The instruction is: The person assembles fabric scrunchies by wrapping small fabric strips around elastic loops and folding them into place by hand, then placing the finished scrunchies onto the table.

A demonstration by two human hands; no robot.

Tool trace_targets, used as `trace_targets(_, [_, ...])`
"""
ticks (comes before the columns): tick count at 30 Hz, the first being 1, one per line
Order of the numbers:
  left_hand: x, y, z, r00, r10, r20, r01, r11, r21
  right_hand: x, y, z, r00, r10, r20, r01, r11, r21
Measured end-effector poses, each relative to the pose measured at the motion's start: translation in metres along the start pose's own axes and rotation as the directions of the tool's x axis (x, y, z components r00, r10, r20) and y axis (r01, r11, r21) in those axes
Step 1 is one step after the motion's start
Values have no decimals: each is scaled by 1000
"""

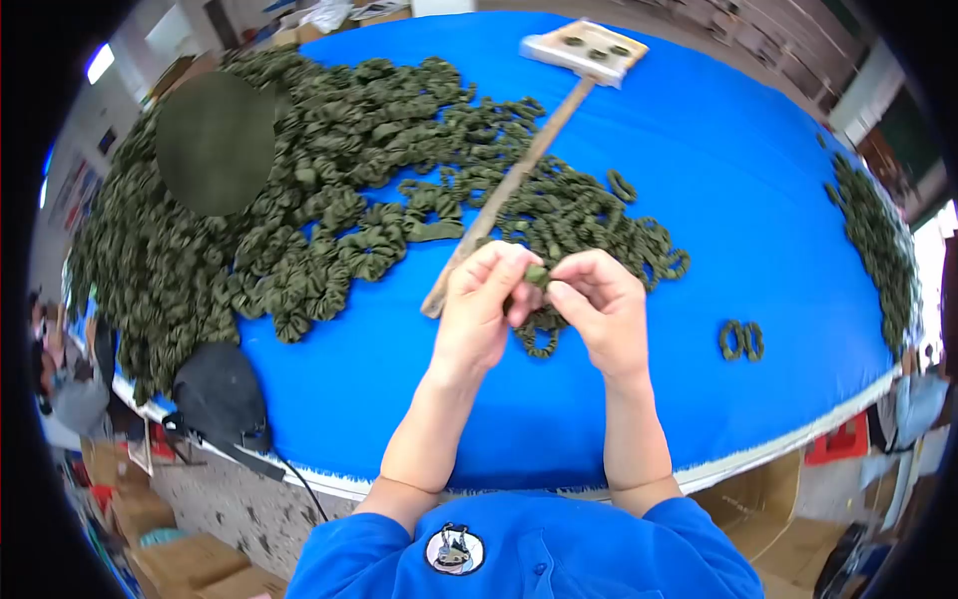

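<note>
Between my two hands, over the middle of the blue-covered table, is a dark green scrunchie [537,275], mostly hidden by fingers. My left hand [484,304] pinches it from one side with thumb and forefinger. From the other side my right hand [602,304] grips it in a pinch, fingers curled. Just below them a gathered green scrunchie [540,342] lies on the cloth. Behind my hands spreads a loose heap of similar scrunchies [579,220].
A large pile of green scrunchies [369,140] covers the left side. A wooden stick [519,175] runs to a white tray [554,50] at the back. Two scrunchies [741,340] lie at right, more scrunchies [873,240] along the right edge. A black cap-like item [222,394] sits front left.
</note>
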State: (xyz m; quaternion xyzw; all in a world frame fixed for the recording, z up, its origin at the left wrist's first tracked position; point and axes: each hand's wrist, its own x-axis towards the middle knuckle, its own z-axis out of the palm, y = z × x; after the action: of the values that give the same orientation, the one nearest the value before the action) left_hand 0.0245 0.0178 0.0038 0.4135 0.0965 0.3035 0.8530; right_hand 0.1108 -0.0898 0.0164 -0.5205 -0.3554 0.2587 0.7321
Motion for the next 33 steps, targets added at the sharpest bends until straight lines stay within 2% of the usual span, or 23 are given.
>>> trace_targets(4, [-1, 3, 5, 998, 24, -49, -22, 998, 52, 2, 3, -1, 999, 41, 5, -41, 999, 4])
trace_targets(7, [-4, 9, 10, 998, 1, -55, 1, 999, 50, 0, 4, 3, 1000, -20, 6, 20, 997, 71])
trace_targets(17, [-2, 2, 2, 993, -109, 37, 111, 990, -86, -1, 0, 3, 998, 39, -45, -42, 996, -77])
trace_targets(20, [-3, -2, 6, 999, -5, 35, -2, 980, 201, 0, -6, -7, 996, 66, -58, -73, 990, -125])
trace_targets(22, [-2, -3, 7, 998, 28, 47, -40, 955, 292, 2, -7, -11, 995, 72, -67, -81, 987, -142])
trace_targets(26, [-1, -1, 3, 986, 44, 163, -97, 938, 333, 2, -6, -16, 985, 170, -7, -169, 983, 66])
trace_targets(27, [0, -1, 3, 985, 46, 165, -99, 938, 333, 2, -7, -15, 986, 168, -7, -167, 984, 65])
trace_targets(29, [-1, -1, 0, 981, -56, 188, 36, 994, 105, 1, -11, -12, 992, 125, 20, -126, 990, 69])
trace_targets(31, [-1, -1, -1, 962, -146, 233, 178, 976, -123, 1, -13, -8, 996, 80, 49, -84, 994, 74])
trace_targets(33, [-1, -1, -2, 959, -159, 233, 200, 966, -164, 0, -12, -6, 995, 87, 42, -90, 992, 84])
